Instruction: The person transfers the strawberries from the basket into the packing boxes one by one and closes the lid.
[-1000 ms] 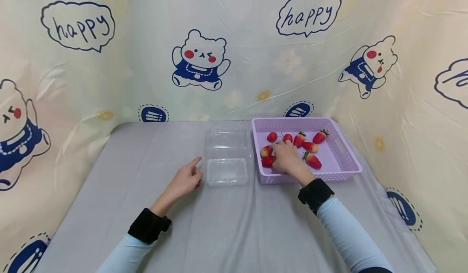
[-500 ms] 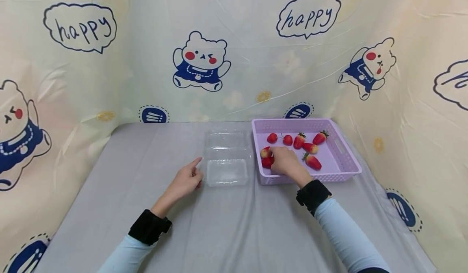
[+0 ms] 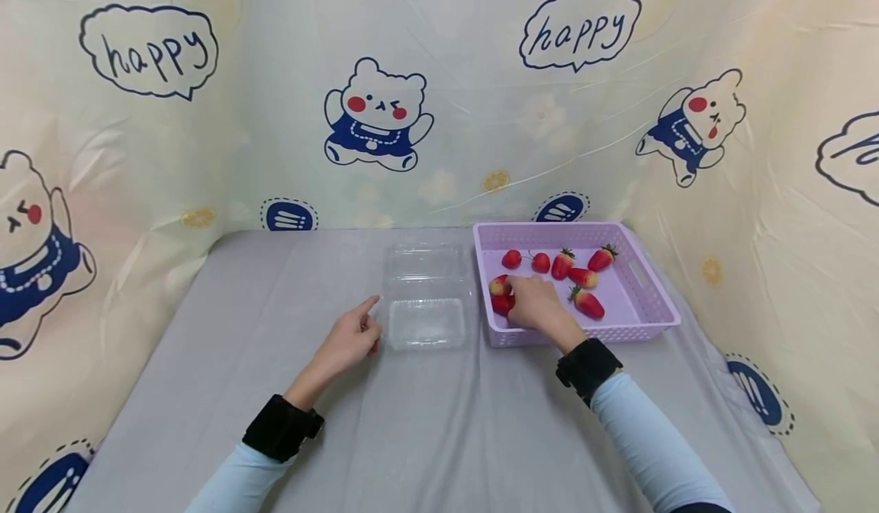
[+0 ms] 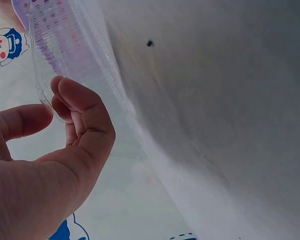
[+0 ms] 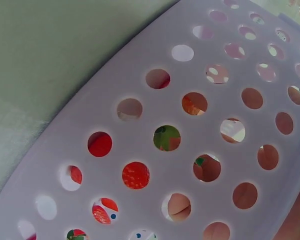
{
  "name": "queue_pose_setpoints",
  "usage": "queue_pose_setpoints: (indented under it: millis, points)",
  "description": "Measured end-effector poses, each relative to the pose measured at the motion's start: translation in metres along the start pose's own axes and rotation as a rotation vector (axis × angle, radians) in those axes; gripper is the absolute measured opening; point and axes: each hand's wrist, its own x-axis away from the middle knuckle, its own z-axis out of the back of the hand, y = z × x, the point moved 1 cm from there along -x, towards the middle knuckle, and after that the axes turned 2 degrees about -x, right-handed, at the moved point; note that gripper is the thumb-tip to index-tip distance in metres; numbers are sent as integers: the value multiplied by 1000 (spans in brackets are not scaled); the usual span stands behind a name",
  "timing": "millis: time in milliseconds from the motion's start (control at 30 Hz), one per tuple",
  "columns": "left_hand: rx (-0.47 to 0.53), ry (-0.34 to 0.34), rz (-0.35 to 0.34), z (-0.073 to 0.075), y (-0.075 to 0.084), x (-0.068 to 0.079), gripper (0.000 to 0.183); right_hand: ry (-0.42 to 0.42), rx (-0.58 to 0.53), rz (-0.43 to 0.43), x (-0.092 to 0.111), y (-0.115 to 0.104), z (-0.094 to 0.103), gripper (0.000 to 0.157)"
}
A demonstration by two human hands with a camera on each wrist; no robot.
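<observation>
In the head view my right hand point(image 3: 539, 303) reaches down into the lilac basket point(image 3: 659, 317), fingers bent at a red strawberry point(image 3: 503, 304) in its front left corner. A paler strawberry point(image 3: 499, 285) lies just behind it. The right wrist view shows mostly the basket's perforated wall point(image 5: 155, 107), with red fruit and parts of my fingers visible through the holes. My left hand point(image 3: 349, 337) stays at the left edge of a clear plastic clamshell box point(image 3: 427, 322), index finger extended. Its thumb and loosely bent fingers show beside the clear rim in the left wrist view.
Farther back in the basket lie two small round red fruits with thin stems, such as this one point(image 3: 511, 259), and several strawberries, one of them point(image 3: 587, 303) at the right. The clamshell's lid point(image 3: 426, 261) lies folded back. A patterned curtain point(image 3: 467, 116) encloses the grey tablecloth point(image 3: 275, 291).
My right hand has drawn back slightly toward the front of the basket, and its fingers have come down beside the front left strawberry. My left hand and the clamshell have kept their places.
</observation>
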Motion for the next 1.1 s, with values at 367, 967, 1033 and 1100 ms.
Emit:
queue_pose_setpoints:
  millis: [367,967,1033,1100]
  points:
    - [6,6,-7,-1,0,0,67,23,26,-2,0,1,2,54]
    - [7,11,1,-1,1,2,66,135,-5,67,8,-3,16,44]
    - [7,11,-1,-1,1,2,66,159,-9,80,10,-4,18,44]
    - [7,10,-4,-1,1,2,66,176,-14,88,11,-5,19,45]
